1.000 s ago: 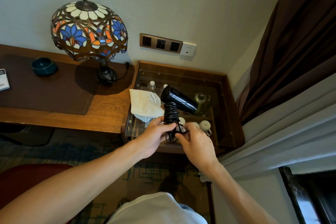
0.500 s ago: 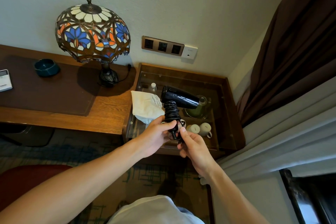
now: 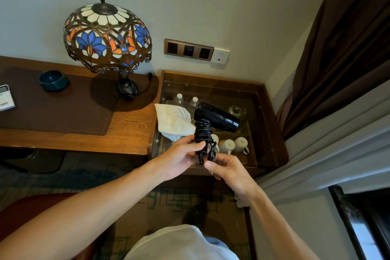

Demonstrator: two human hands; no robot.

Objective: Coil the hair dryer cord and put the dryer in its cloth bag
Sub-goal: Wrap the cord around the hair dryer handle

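Two hands meet above the front edge of a glass-topped side cabinet [image 3: 272,116], holding a black hair dryer [image 3: 215,117] upright between them. Brown curtain [image 3: 348,44] and pale sheer fill the right. Wooden worktop [image 3: 126,124] at left carries a brown mat, a stained-glass lamp [image 3: 107,36], a dark teal bowl [image 3: 53,80] and a white remote [image 3: 6,97] at the far edge. Wall socket panel [image 3: 188,49] sits behind the cabinet.

Dryer barrel lies horizontal, nozzle to the right, over the glass. Its handle points down toward the person, wrapped in tight turns of black cord [image 3: 202,131].

Cloth bag [image 3: 173,121], cream, crumpled, lies on the glass just left of the dryer, touching the worktop's edge.

Left hand [image 3: 179,158]: fingers curled round the lower handle, thumb across the cord turns from the left. Right hand [image 3: 230,172]: thumb and forefinger pinch the cord's plug end [image 3: 211,155] just below the coil, beside the left thumb.

Under the glass: two small bottles, a kettle lid, three white cups [image 3: 228,145] in a row right of the handle.
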